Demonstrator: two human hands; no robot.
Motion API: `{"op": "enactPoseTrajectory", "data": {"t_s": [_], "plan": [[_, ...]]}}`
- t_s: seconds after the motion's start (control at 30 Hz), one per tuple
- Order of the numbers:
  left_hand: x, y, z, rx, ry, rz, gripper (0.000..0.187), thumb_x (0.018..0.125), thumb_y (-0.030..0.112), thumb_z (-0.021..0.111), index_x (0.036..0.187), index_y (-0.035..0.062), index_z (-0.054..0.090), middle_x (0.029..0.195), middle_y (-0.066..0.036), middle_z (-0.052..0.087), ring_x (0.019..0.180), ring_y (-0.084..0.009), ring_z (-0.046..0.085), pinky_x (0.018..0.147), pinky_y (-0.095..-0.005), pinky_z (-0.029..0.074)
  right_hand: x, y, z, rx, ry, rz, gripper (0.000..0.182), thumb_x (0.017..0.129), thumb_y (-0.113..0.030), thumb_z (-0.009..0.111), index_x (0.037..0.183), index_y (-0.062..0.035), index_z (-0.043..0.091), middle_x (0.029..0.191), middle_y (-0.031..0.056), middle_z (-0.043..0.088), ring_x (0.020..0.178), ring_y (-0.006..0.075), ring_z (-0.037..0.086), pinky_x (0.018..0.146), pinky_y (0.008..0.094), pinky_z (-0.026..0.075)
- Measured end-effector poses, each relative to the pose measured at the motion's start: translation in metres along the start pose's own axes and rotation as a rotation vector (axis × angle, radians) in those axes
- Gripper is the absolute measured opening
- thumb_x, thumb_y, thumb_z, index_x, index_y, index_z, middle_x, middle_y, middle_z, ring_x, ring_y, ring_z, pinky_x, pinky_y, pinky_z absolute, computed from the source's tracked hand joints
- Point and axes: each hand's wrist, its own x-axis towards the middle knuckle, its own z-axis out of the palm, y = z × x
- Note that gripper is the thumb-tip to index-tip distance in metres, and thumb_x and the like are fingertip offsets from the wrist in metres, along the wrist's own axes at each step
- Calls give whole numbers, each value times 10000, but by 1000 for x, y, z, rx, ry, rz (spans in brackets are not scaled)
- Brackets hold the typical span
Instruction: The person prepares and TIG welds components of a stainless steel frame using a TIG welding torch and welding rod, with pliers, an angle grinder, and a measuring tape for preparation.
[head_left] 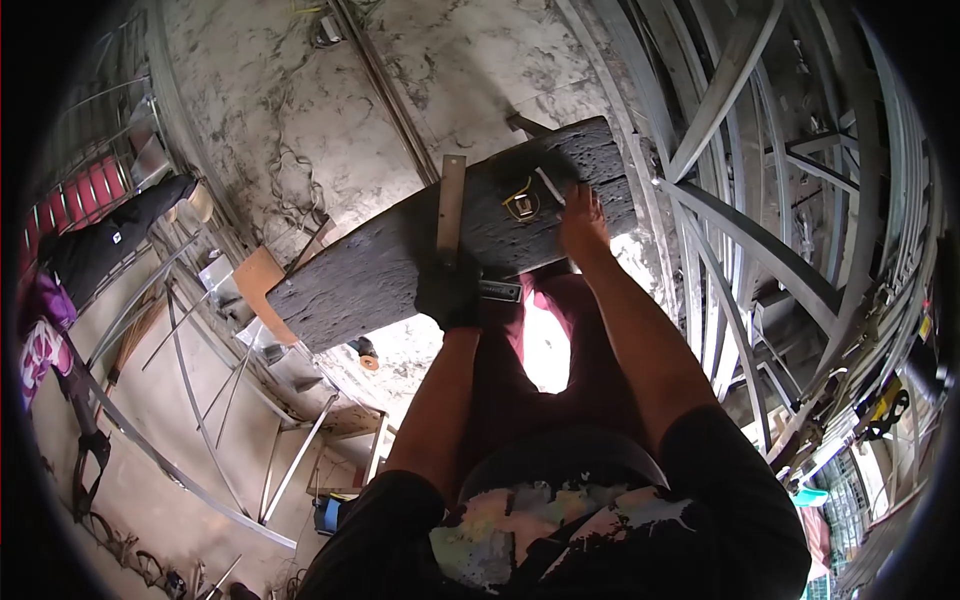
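Observation:
A dark, scarred plank lies crosswise in front of me, over my knees. On its near edge my left hand, in a dark glove, is closed round the corner of a metal try square. The square's blade points away from me across the board, and its stock runs along the near edge. My right hand is bare and rests toward the plank's right end. A thin white stick sticks out from its fingers. Left of that hand, a tape measure with yellow on it lies on the plank.
Long metal bars and channels crowd the right side. A brown board piece meets the plank's left end. More rods and a rack with dark cloth stand at the left. Metal rails cross the stained floor beyond.

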Motion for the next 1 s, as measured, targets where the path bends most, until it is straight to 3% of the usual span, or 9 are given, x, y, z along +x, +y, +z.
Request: {"op": "enactPoseTrajectory", "data": {"t_s": [0.23,0.3,0.37,0.53,0.73,0.83,0.93,0.97,1.0], "plan": [[-18,-35,77,-25,173,-311,600,940,635,645,1189,108,789,971,-218,764,924,-464,743,817,-513,608,18,-39,-20,118,22,62,586,973,-172,674,1463,4,405,1307,284,541,1255,493,595,1020,539,558],[-2,-54,91,-50,-255,-327,750,884,691,650,1321,89,740,1289,-235,694,1167,-394,698,979,-501,569,25,-104,-62,18,-185,264,812,926,-404,777,1502,4,376,1321,282,542,1238,476,640,987,516,596],[13,-59,110,-20,-408,-234,646,891,578,634,1340,123,726,1327,-186,685,1195,-365,687,1011,-481,551,32,-124,-73,-88,-305,290,997,858,-568,821,1532,8,365,1351,295,538,1207,466,678,951,504,622],[41,-69,124,232,-649,267,500,906,293,593,1389,209,693,1421,-63,661,1265,-291,661,1093,-432,506,26,-98,-54,26,-358,276,931,801,-517,854,1445,48,491,1406,358,553,1163,478,708,952,520,616],[43,-125,-23,536,-646,1320,644,924,-48,545,1446,313,653,1535,84,632,1349,-203,630,1191,-372,452,-64,-103,-125,132,-445,346,585,756,-485,826,1095,-11,776,1100,214,778,1027,381,774,901,497,632],[33,-140,-96,-3,-704,1235,537,876,-15,601,1291,299,734,1264,-50,771,1179,-208,699,1188,-392,438,-119,-128,-158,-32,-468,226,352,785,-395,814,940,-80,789,927,135,772,985,352,780,817,478,639],[-18,-87,-225,199,-501,1489,282,899,39,670,1103,190,793,1101,-59,799,1058,-267,735,1126,-427,482,-157,-122,-101,-151,-585,82,350,773,-445,816,881,-112,816,920,129,793,1002,314,786,787,472,629],[23,-131,-183,294,-405,1314,238,939,118,709,1169,134,768,1046,-75,794,921,-237,745,924,-414,585,-174,-141,-187,-85,-660,-57,361,781,-457,801,896,-116,828,947,139,799,1006,317,784,796,492,618],[29,-131,-207,-214,-711,856,233,967,161,712,1193,118,752,1030,-66,784,855,-208,728,779,-385,573,-191,-165,-289,-9,-738,-190,375,789,-469,785,911,-119,840,973,148,806,1011,320,783,805,511,608]]}}
